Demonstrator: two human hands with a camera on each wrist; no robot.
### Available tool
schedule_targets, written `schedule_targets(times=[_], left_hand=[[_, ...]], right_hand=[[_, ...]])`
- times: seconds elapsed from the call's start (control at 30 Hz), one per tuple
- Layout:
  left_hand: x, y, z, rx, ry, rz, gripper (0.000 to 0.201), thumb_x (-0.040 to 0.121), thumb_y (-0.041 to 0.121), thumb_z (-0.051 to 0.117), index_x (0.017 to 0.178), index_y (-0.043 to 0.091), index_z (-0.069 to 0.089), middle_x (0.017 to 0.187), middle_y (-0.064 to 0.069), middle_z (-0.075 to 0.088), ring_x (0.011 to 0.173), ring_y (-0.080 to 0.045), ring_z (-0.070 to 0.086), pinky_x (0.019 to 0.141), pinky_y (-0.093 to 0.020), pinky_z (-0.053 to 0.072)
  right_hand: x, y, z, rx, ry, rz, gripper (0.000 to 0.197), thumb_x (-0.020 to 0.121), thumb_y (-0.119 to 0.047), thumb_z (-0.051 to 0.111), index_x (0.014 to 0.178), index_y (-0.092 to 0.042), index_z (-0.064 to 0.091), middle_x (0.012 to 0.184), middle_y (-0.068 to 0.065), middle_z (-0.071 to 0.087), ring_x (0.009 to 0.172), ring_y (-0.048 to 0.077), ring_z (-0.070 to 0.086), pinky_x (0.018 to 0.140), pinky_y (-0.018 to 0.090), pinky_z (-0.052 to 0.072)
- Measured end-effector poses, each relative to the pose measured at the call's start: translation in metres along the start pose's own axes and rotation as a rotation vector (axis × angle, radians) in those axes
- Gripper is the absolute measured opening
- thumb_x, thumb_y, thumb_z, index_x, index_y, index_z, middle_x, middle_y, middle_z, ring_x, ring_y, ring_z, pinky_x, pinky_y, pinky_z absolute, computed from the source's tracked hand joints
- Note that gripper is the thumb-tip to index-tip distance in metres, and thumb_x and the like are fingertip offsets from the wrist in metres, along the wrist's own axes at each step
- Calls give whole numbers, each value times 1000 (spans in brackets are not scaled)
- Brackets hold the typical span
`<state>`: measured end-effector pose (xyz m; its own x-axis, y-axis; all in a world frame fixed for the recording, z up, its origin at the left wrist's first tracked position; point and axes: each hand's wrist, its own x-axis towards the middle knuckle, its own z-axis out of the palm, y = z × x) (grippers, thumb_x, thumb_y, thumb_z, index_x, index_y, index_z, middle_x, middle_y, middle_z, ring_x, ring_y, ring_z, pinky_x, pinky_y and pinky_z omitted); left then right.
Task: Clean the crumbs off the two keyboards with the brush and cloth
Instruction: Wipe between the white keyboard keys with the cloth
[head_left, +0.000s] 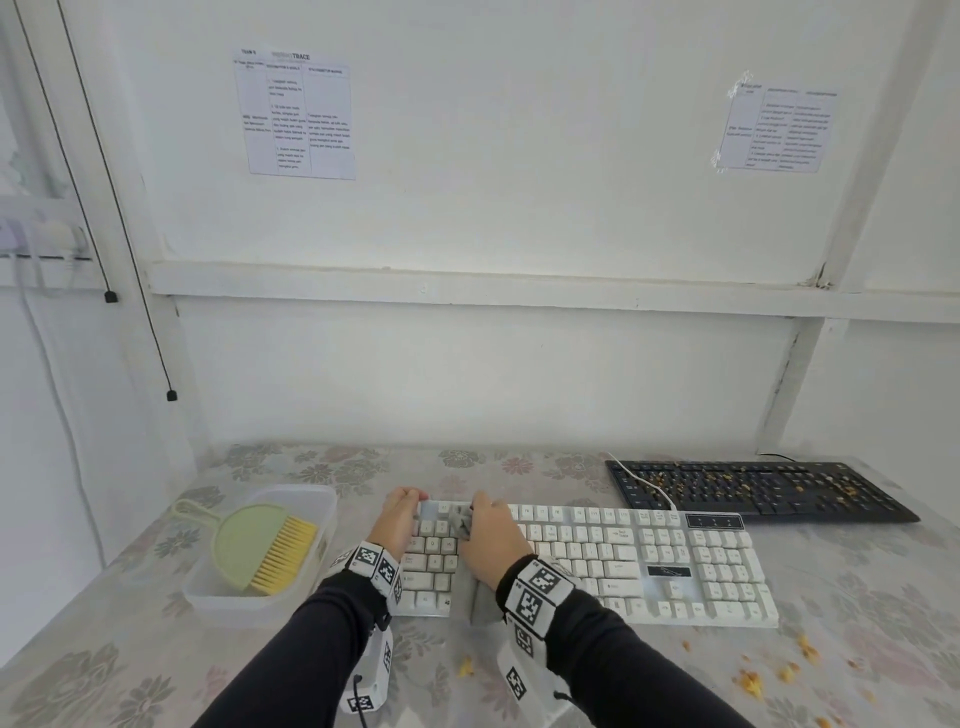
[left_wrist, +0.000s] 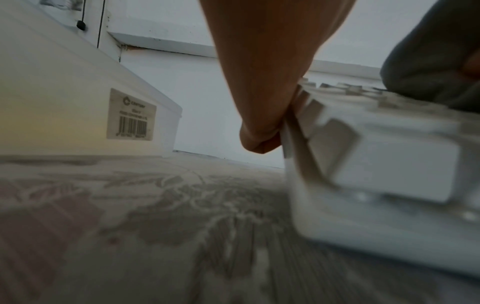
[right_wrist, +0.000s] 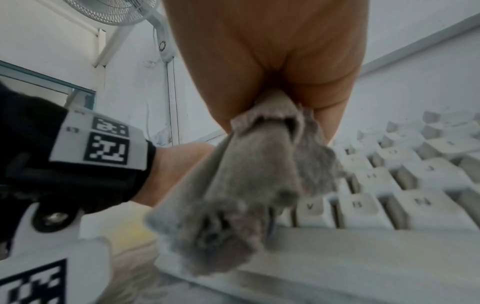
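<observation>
The right hand (head_left: 493, 540) grips a grey cloth (head_left: 462, 522) bunched on the left part of the white keyboard (head_left: 623, 561), while the left hand (head_left: 397, 522) clasps that keyboard's left end. The brush (head_left: 280, 553) lies in a clear plastic tub (head_left: 311, 499) to the left. The black keyboard (head_left: 753, 491), behind on the right, is strewn with crumbs (head_left: 748, 683), as is the tablecloth (head_left: 130, 649).

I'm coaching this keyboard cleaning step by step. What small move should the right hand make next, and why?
Probably drag the grey cloth rightward along the white keyboard. The right hand grips the cloth on the keys at the keyboard's left end, the left hand steadies that end, and most keys to the right look unwiped. The black keyboard, crumb-covered, can wait.
</observation>
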<state>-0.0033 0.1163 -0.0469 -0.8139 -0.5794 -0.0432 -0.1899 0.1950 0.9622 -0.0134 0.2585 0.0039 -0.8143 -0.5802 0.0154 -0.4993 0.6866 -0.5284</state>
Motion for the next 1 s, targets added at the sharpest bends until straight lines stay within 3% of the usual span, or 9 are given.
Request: schedule_targets(times=[0.07,0.13,0.23,0.4,0.57,0.63,0.77,0.9,1.0], left_hand=[[-1,1,0,-12,5,-7,26,99,16,31,80,22,48,111,-10,47,99,-19,44,84,-26,31],[-2,1,-1,-31,9,-15,25,99,16,31,81,21,48,110,-10,47,96,-19,45,81,-27,33],[-3,2,-1,-47,8,-16,26,99,17,30,79,20,47,105,-10,48,87,-18,46,72,-28,37],[-2,3,0,-53,16,-14,27,98,17,31,78,20,48,104,-11,49,91,-21,47,77,-29,36],[-5,6,-1,-60,20,12,30,98,13,31,76,21,48,104,-10,45,77,-11,43,67,-25,36],[-6,6,-2,-58,19,20,30,99,13,30,76,21,48,104,-10,44,80,-13,43,68,-25,35],[-4,5,-3,-42,5,17,27,99,15,30,83,17,51,107,-10,45,86,-16,44,67,-24,36],[-1,3,-2,-93,2,-11,24,99,14,30,88,12,51,95,-7,45,73,-12,45,60,-20,38],[0,3,-2,-134,-7,-43,28,99,17,30,80,19,51,87,-4,48,75,-17,48,69,-29,43]], right_hand=[[-4,0,7,-37,-42,24,16,91,-11,46,106,-15,42,105,9,46,58,2,30,62,19,45],[-12,-1,8,-63,-115,24,4,92,-15,45,89,-14,43,90,3,45,57,3,32,58,19,41],[-24,0,2,-148,-251,2,18,94,-21,45,79,-14,39,68,-4,33,59,9,37,52,16,33],[-32,-6,-9,-313,-421,34,33,92,-22,47,63,-10,35,66,0,34,59,12,38,50,18,35],[-12,-17,-14,71,-103,22,26,89,-20,49,66,-15,37,72,-2,41,73,15,47,74,26,46],[-5,-21,-10,78,57,-15,8,90,-17,48,85,-11,46,85,4,45,74,17,45,72,27,44],[-1,-24,3,-58,6,40,39,93,-10,45,130,-4,35,122,16,47,74,15,42,58,16,36],[-14,-24,10,-137,-126,-9,18,94,-17,44,107,-7,48,117,14,53,83,17,44,63,20,42],[-24,-25,10,-169,-210,-18,13,92,-20,46,91,-8,52,106,12,55,85,18,46,65,21,44]])
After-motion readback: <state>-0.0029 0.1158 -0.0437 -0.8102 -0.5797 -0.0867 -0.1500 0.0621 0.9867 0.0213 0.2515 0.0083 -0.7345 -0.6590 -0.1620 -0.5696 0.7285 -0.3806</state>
